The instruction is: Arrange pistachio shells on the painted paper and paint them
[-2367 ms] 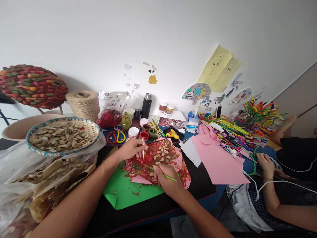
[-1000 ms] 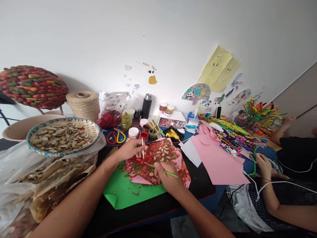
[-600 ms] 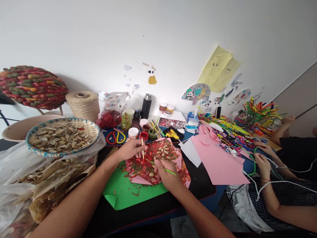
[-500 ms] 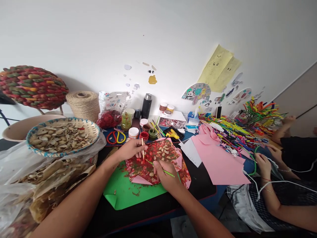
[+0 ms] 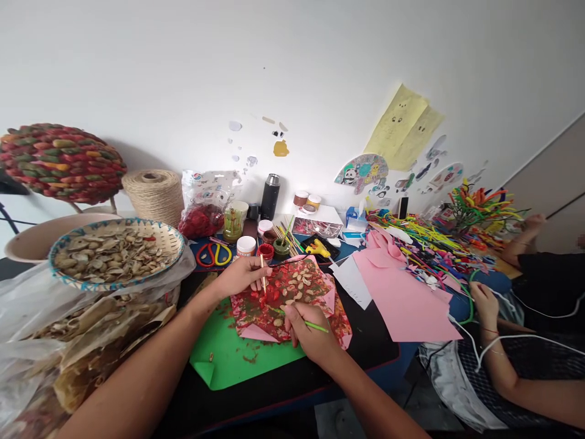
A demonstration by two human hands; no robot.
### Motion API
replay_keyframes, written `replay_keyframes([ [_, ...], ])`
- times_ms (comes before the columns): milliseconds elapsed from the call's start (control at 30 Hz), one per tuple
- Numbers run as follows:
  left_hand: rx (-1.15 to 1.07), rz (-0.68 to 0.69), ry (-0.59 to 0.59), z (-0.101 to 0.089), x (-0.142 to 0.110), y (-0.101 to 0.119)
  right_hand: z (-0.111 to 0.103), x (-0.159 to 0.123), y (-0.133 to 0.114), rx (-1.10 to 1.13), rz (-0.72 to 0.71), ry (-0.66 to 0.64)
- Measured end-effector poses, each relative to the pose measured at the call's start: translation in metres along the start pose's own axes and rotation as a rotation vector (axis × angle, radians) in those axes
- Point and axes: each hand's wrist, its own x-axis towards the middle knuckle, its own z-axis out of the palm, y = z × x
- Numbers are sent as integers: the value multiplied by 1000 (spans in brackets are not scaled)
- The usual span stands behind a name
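My left hand (image 5: 240,276) pinches a thin pale wooden stick (image 5: 264,279), held nearly upright, its lower end on a red-painted patch. My right hand (image 5: 307,329) is closed around a slim green paintbrush (image 5: 316,327), whose tip points left toward the foot of the stick. Both hands are over a pink paper sheet (image 5: 256,331) smeared with red and brown paint. Peanut shells (image 5: 301,281) lie on it, some red and some unpainted. Whether the stick grips a shell is too small to tell. Beneath is a green sheet (image 5: 237,363) with paint marks.
Open jars of red paint (image 5: 265,251) and green paint (image 5: 282,247) stand behind the hands. Scissors (image 5: 214,254) and a yellow glue gun (image 5: 317,247) lie nearby. A basket of shells (image 5: 116,253) is at left. Pink paper (image 5: 402,299) and another person's hand (image 5: 485,303) are at right.
My right hand has shifted slightly down and to the right, drawing the paintbrush tip back from the stick's foot. My left hand stays nearly in place.
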Motion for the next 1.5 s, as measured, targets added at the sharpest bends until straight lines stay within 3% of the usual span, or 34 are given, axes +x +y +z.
replay_keyframes([
  [133, 49, 15, 32, -3, 1, -3, -2, 1, 4, 10, 3, 9],
  [467, 79, -7, -22, -4, 0, -4, -8, 7, 7, 11, 3, 88],
  [600, 78, -20, -32, -6, -2, 1, -6, 10, 10, 24, 9, 89],
  [800, 40, 48, 65, -6, -4, 8, -8, 6, 8, 30, 8, 96],
  [1500, 82, 33, 10, -1, -1, -1, -1, 4, 3, -6, 21, 71],
])
